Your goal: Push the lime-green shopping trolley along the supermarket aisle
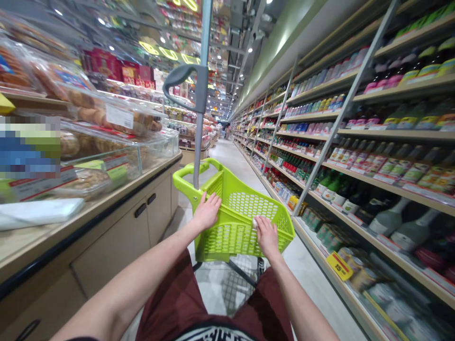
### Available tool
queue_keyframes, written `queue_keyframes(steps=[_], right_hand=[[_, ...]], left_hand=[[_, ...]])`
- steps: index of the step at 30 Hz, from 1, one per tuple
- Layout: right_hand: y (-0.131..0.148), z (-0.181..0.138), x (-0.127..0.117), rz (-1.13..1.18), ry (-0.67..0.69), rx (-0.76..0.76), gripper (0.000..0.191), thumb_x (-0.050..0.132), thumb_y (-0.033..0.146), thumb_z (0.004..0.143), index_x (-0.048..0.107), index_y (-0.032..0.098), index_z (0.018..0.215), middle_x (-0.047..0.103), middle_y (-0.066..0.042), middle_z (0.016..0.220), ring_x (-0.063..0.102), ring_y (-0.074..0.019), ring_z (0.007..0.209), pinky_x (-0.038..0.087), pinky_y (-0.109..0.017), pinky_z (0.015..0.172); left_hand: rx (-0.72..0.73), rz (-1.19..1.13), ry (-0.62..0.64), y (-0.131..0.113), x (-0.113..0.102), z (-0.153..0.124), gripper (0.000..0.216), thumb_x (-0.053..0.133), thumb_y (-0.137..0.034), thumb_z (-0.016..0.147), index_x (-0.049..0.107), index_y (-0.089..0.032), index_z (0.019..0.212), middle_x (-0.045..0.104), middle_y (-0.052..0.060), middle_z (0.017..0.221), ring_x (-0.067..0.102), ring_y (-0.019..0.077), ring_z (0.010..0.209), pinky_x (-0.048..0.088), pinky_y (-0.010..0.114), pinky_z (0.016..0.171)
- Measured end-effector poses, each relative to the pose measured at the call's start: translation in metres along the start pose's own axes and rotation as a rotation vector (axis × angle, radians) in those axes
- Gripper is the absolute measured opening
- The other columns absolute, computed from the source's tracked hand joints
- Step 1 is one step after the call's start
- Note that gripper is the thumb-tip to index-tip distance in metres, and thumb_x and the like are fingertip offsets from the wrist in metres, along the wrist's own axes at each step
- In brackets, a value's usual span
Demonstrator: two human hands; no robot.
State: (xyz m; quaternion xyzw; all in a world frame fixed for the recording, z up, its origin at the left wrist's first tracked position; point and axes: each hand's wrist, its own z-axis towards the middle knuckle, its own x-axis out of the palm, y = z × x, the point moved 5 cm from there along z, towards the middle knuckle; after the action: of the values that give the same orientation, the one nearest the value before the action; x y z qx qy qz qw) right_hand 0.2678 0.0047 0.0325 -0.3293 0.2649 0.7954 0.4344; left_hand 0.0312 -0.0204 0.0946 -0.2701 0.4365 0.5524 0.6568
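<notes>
A lime-green plastic shopping basket (231, 239) with slotted sides sits tilted on a wheeled cart in front of me. My left hand (207, 211) grips its near rim toward the left, the fingers laid over the edge and the thumb hidden. Farther right on the same rim is my right hand (268, 237), its fingers bent over the edge. A small white piece, like a tissue or wipe (255, 222), shows at those fingertips; most of it is covered. From the basket's left end rises a metal pole (199, 147) with a grey loop handle (201, 89).
On the left runs a wooden counter (124, 227) with packaged baked goods (117, 116). Tall shelves of bottles and cans (355, 199) line the right side, with a yellow price tag (340, 266) low down. Between them a pale-floored aisle (227, 150) stretches ahead.
</notes>
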Motion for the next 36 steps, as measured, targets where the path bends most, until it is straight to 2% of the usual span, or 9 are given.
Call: queue_keyframes(steps=[4, 10, 13, 16, 21, 24, 26, 32, 36], right_hand=[[-0.025, -0.009, -0.007, -0.034, -0.057, 0.085, 0.036, 0.037, 0.019, 0.082, 0.048, 0.02, 0.116, 0.051, -0.009, 0.119, 0.039, -0.0225, 0.113, 0.029, -0.046, 0.092], [0.026, 0.009, 0.006, 0.037, -0.076, -0.092, 0.038, 0.042, 0.022, 0.079, 0.048, 0.014, 0.116, 0.051, -0.012, 0.117, 0.039, -0.0214, 0.113, 0.024, -0.042, 0.097], [0.034, 0.014, 0.007, 0.046, -0.043, -0.1, 0.038, 0.043, 0.017, 0.078, 0.048, 0.018, 0.115, 0.053, -0.009, 0.114, 0.041, -0.0201, 0.111, 0.025, -0.041, 0.096], [0.006, 0.007, 0.0, 0.009, -0.009, -0.049, 0.038, 0.042, 0.014, 0.075, 0.051, 0.021, 0.111, 0.056, -0.007, 0.11, 0.043, -0.0203, 0.108, 0.027, -0.04, 0.092], [-0.077, -0.022, -0.021, -0.081, -0.083, 0.172, 0.039, 0.038, 0.014, 0.072, 0.054, 0.018, 0.107, 0.056, -0.01, 0.108, 0.045, -0.0236, 0.104, 0.031, -0.041, 0.09], [-0.094, -0.029, -0.023, -0.045, -0.139, 0.227, 0.041, 0.035, 0.014, 0.071, 0.053, 0.014, 0.108, 0.056, -0.012, 0.107, 0.047, -0.0233, 0.103, 0.032, -0.042, 0.091], [-0.08, -0.024, -0.016, 0.001, -0.141, 0.192, 0.041, 0.036, 0.014, 0.071, 0.052, 0.014, 0.109, 0.056, -0.012, 0.108, 0.047, -0.0228, 0.105, 0.032, -0.042, 0.092], [-0.002, 0.004, 0.008, 0.198, -0.065, -0.046, 0.042, 0.04, 0.013, 0.072, 0.05, 0.014, 0.113, 0.055, -0.01, 0.113, 0.047, -0.0208, 0.107, 0.032, -0.043, 0.095], [-0.006, 0.006, 0.001, 0.279, -0.085, 0.011, 0.04, 0.043, 0.016, 0.071, 0.053, 0.015, 0.11, 0.058, -0.01, 0.108, 0.049, -0.0216, 0.104, 0.033, -0.043, 0.094]], left_hand=[[-0.015, 0.007, -0.022, -0.004, 0.001, 0.0, 0.057, 0.051, -0.02, 0.065, 0.041, -0.014, 0.121, 0.043, 0.013, 0.127, 0.027, 0.0263, 0.125, 0.005, 0.048, 0.106], [-0.023, 0.019, -0.021, -0.006, 0.002, -0.001, 0.059, 0.053, -0.023, 0.064, 0.041, -0.014, 0.121, 0.043, 0.013, 0.128, 0.025, 0.027, 0.126, 0.004, 0.048, 0.106], [-0.014, 0.031, -0.015, -0.004, 0.001, -0.002, 0.06, 0.052, -0.023, 0.064, 0.04, -0.014, 0.122, 0.042, 0.012, 0.128, 0.025, 0.0265, 0.126, 0.004, 0.048, 0.106], [-0.005, 0.029, -0.021, -0.003, 0.0, -0.003, 0.059, 0.051, -0.021, 0.064, 0.04, -0.013, 0.122, 0.042, 0.013, 0.128, 0.026, 0.0261, 0.125, 0.004, 0.048, 0.106], [-0.014, 0.001, -0.034, -0.004, -0.001, -0.003, 0.057, 0.051, -0.02, 0.064, 0.042, -0.015, 0.121, 0.043, 0.012, 0.128, 0.026, 0.026, 0.126, 0.004, 0.047, 0.106], [-0.027, -0.011, -0.045, -0.005, -0.001, -0.002, 0.056, 0.051, -0.02, 0.064, 0.043, -0.015, 0.12, 0.044, 0.012, 0.127, 0.026, 0.0263, 0.126, 0.004, 0.048, 0.106], [-0.03, -0.014, -0.051, -0.005, -0.001, -0.002, 0.057, 0.053, -0.02, 0.064, 0.043, -0.014, 0.119, 0.044, 0.013, 0.126, 0.027, 0.0268, 0.125, 0.003, 0.048, 0.106], [-0.023, -0.013, -0.042, -0.003, -0.001, -0.004, 0.057, 0.054, -0.021, 0.064, 0.042, -0.015, 0.12, 0.045, 0.012, 0.126, 0.027, 0.0268, 0.125, 0.004, 0.049, 0.106], [-0.02, -0.016, -0.019, -0.001, -0.004, -0.005, 0.057, 0.055, -0.022, 0.064, 0.042, -0.017, 0.12, 0.044, 0.011, 0.128, 0.026, 0.0265, 0.126, 0.004, 0.048, 0.106]])
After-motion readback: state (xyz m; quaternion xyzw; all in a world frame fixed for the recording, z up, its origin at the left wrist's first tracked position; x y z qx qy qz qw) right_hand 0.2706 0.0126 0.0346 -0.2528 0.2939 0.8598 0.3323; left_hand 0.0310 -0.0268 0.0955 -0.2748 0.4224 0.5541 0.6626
